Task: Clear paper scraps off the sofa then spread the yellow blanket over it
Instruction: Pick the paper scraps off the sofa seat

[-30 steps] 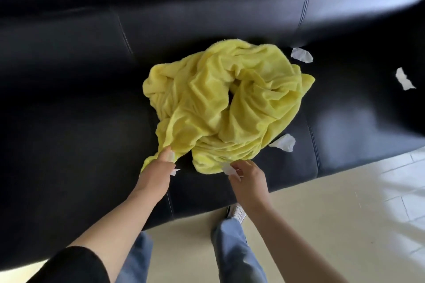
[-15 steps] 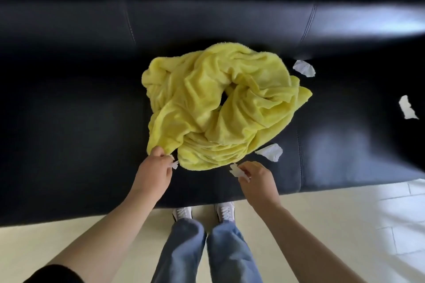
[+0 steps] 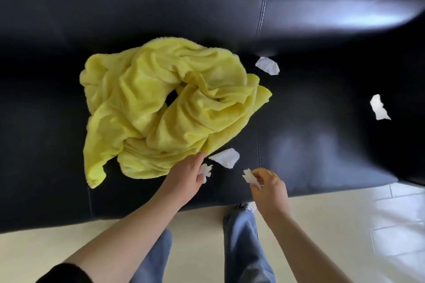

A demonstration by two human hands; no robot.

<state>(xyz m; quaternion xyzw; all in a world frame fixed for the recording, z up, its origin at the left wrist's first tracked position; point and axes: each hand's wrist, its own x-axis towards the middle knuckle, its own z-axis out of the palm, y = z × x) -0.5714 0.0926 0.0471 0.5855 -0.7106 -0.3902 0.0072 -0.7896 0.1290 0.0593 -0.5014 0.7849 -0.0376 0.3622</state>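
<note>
Both hands hold paper at the sofa front

I read the left hand (image 3: 186,179) gripping a crumpled scrap (image 3: 205,170), one fingertip at the hem of the yellow blanket (image 3: 165,108), which lies bunched on the sofa (image 3: 46,122) seat. The right hand (image 3: 269,188) pinches a small scrap (image 3: 249,176). Loose on the seat: near scrap (image 3: 226,157) just beside the blanket, back scrap (image 3: 268,65) by the backrest, far scrap (image 3: 379,107) well apart to the right

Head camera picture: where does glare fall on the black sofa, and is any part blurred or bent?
Head view: strong bluish-white glare on the backrest of the black leather sofa, upper right, and a fainter sheen on the right seat cushion; the backrest looks soft, while the crumpled yellow fleece blanket is sharp; the wide lens bows the sofa's long edges.
</note>
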